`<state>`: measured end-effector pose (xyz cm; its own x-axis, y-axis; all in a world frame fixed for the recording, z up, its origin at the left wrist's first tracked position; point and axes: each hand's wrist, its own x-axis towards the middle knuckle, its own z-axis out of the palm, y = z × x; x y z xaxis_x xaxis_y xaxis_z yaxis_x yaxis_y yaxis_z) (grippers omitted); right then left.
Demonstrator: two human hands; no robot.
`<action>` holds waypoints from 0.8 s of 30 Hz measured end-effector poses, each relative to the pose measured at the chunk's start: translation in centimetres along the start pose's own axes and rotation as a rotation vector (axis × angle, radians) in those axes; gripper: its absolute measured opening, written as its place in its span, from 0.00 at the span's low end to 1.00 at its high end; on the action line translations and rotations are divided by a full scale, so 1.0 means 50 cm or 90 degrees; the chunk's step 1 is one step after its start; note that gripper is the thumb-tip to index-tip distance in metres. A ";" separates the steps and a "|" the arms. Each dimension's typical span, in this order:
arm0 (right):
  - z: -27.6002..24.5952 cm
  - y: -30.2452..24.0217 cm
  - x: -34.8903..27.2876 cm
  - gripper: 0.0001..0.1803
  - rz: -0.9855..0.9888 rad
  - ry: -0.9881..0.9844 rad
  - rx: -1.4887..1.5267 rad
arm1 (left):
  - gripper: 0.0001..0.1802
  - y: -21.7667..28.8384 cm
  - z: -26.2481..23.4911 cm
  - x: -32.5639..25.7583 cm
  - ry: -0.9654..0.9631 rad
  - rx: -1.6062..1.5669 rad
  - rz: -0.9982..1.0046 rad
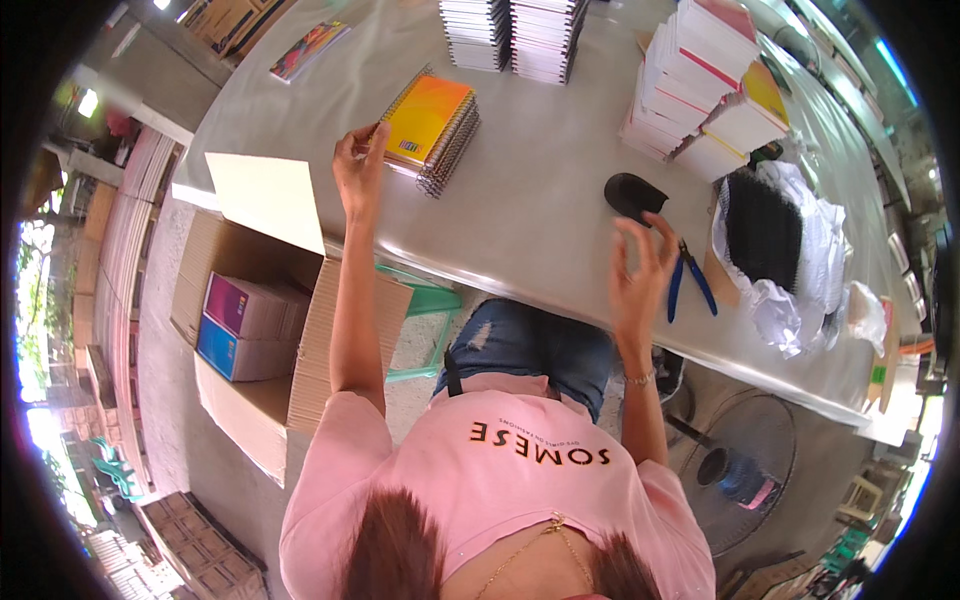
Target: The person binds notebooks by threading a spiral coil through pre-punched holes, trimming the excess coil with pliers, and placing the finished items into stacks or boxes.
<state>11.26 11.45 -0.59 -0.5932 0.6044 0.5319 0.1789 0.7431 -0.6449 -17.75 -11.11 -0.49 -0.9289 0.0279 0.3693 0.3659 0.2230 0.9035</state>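
A short stack of spiral-bound notebooks (430,120) with a yellow-orange cover on top lies on the table, left of the middle. My left hand (360,168) is at its left side, the thumb against the edge of the stack and the fingers loosely bent. Over the table's near edge, my right hand (640,270) is raised, its fingers apart and slightly blurred, with nothing visible in them. Just beyond its fingertips lies a black rounded flat object (632,195) of a kind I cannot make out. Blue-handled pliers (692,282) rest to its right.
Tall notebook stacks (545,40) stand at the table's far side, with piled page blocks (695,85) at right. Crumpled white wrapping (820,230) surrounds black wire coils (763,230). An opened carton (305,350) holding purple and blue books sits left. A fan (740,470) stands lower right.
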 end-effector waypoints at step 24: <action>0.441 -0.273 0.074 0.43 0.150 -0.066 0.543 | 0.41 0.068 0.006 0.145 -0.490 0.105 -0.310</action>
<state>-10.69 -2.80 -1.94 -0.6904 0.6543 0.3087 -0.3158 0.1114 -0.9423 -23.24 -9.87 5.20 -0.7816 0.5213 -0.3425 -0.0322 0.5146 0.8568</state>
